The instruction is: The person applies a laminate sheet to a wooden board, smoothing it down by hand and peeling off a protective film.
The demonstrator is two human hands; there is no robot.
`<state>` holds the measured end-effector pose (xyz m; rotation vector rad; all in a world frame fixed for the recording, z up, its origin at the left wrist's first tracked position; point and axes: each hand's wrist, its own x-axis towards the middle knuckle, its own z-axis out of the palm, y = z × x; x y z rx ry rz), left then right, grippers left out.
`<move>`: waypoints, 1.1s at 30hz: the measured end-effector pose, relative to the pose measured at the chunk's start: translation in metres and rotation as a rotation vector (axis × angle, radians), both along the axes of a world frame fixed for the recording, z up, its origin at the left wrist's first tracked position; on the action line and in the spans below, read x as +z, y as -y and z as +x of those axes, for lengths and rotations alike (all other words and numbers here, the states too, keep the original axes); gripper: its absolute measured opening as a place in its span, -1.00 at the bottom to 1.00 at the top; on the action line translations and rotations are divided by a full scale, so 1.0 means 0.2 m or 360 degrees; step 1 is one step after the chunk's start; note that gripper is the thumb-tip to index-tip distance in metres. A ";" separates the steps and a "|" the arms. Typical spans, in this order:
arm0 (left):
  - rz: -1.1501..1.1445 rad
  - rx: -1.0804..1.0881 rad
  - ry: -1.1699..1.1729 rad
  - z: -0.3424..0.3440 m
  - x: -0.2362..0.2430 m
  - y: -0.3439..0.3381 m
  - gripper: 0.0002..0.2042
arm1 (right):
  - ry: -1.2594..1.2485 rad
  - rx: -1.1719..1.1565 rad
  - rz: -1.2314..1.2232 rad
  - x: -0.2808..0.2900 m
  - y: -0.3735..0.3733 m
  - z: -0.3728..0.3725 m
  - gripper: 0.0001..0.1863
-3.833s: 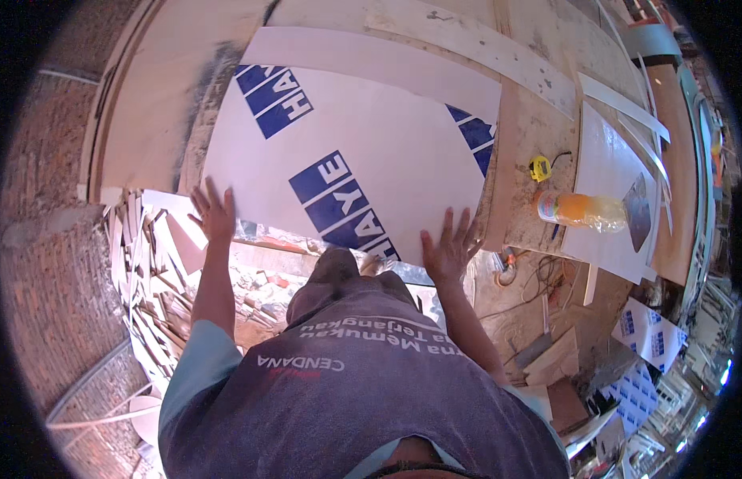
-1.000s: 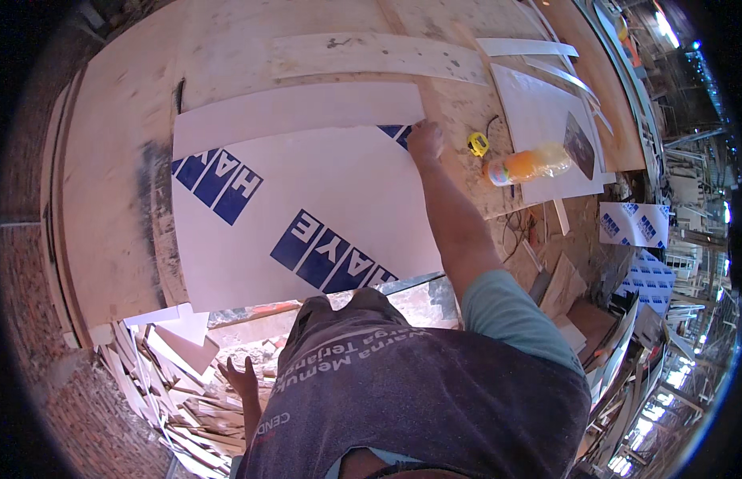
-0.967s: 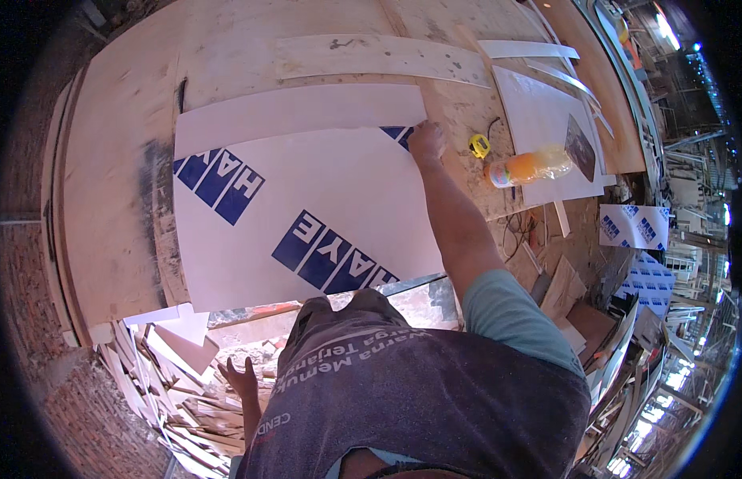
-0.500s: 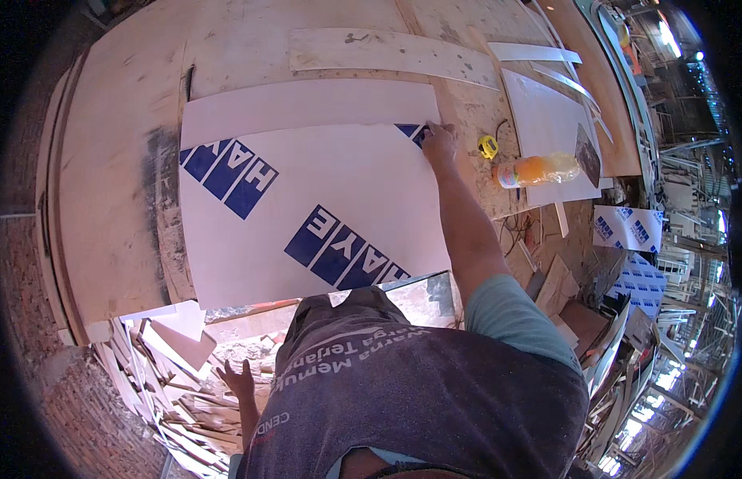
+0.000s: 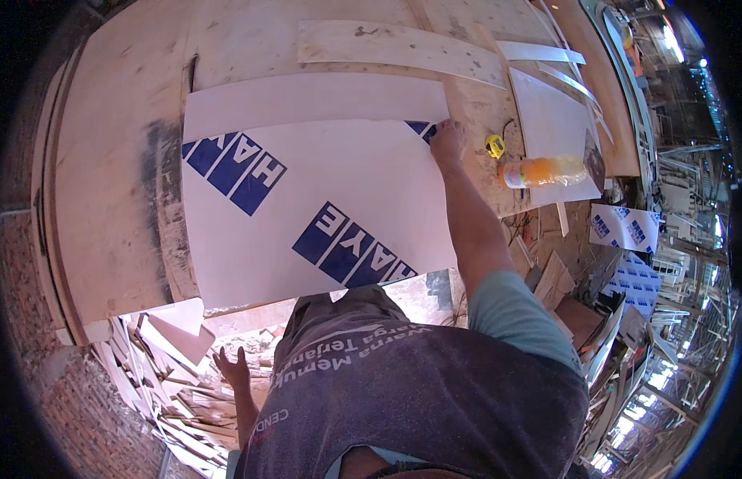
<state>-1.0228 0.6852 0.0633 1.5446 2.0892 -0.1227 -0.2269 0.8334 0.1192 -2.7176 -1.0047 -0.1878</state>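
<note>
The right hand's fingers point(image 5: 447, 128) were curled at the far right corner of the blue-printed white sheet point(image 5: 371, 176); whether they pinched it, I couldn't tell. The left hand point(image 5: 230, 370), fingers spread, held nothing below the table point(image 5: 108, 199) bearing the sheet. Light, even pressure probably suited that corner best. Farther right lay a yellow tape measure point(image 5: 495, 146) and an orange bottle point(image 5: 546, 172).

Soft light covers the table point(image 5: 108, 184), glare bleaches the floor point(image 5: 261, 338) below, and edges bend toward black corners.
</note>
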 end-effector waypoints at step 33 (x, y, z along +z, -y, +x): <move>0.0633 -0.1349 0.0194 1.72 0.51 -0.66 -0.17 | -0.0078 0.0395 -0.0091 0.07 0.38 0.20 -0.65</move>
